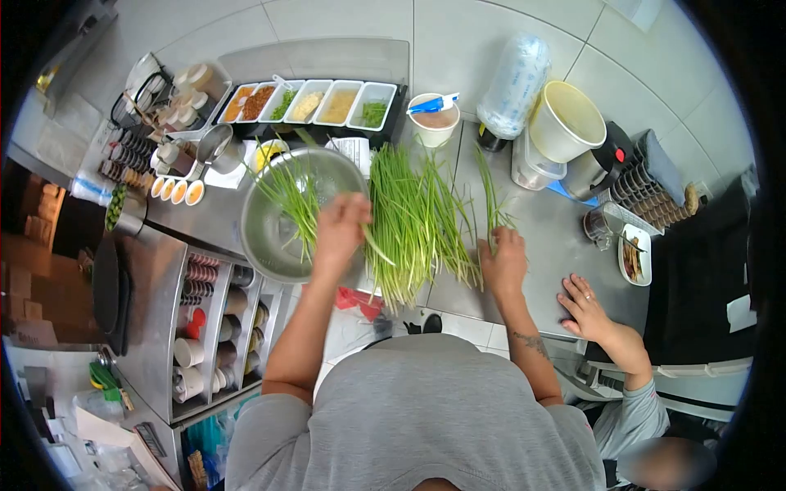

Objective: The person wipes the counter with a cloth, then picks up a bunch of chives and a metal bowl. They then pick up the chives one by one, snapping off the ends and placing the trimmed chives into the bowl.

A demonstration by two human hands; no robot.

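My left hand [340,231] is over the right side of a steel bowl [252,233], its fingers closed and slightly blurred; a pale green onion stalk sticks out beside its fingertips. Loose green onions [301,200] lie in the bowl, their tips reaching over the rim. Right of the bowl spreads a large pile of green onions [413,217] on the steel counter. At the pile's right side, my right hand [503,258] is closed on the lower ends of a few green onions [490,188], which point away from me.
A topping tray [393,135] with several white containers stands behind the bowl. At the back are a white tub [434,127], a wrapped cup stack [516,86] and a large bucket [565,123]. Another person's hand [585,307] rests on the counter at right, near a white dish [636,255].
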